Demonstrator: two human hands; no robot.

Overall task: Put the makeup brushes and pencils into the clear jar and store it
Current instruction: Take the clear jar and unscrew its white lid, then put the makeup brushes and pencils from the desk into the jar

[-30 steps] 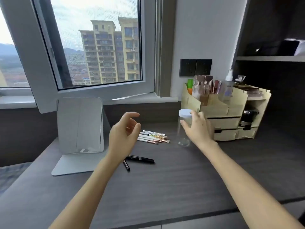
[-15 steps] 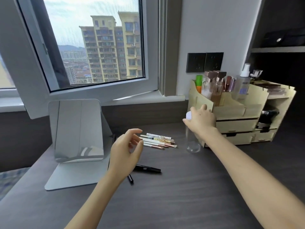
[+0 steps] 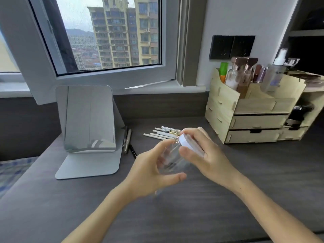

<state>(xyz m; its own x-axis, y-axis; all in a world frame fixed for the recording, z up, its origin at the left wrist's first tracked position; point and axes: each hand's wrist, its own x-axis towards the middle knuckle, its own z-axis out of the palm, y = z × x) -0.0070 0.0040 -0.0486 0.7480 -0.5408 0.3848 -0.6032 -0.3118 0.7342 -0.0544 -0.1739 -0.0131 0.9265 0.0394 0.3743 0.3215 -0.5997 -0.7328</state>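
Observation:
The clear jar (image 3: pixel 172 159) is held tilted above the dark desk, between both hands. My left hand (image 3: pixel 150 170) wraps its transparent body from below. My right hand (image 3: pixel 205 156) grips its white lid (image 3: pixel 186 142). Several white-handled makeup brushes (image 3: pixel 162 133) lie in a row on the desk behind the jar, their tips hidden by my hands. Dark pencils (image 3: pixel 128 140) lie beside the mirror's base, one partly hidden by my left hand.
A standing mirror (image 3: pixel 89 118) sits at the left on a flat base. A wooden drawer organizer (image 3: pixel 252 118) with bottles stands at the right against the wall. An open window frame (image 3: pixel 112 76) hangs above the sill. The desk (image 3: pixel 192 213) spreads wide in front.
My right hand lifted the jar from beside the organizer and brought it toward me. My left hand closed on the jar's body. The camera moved closer and lower.

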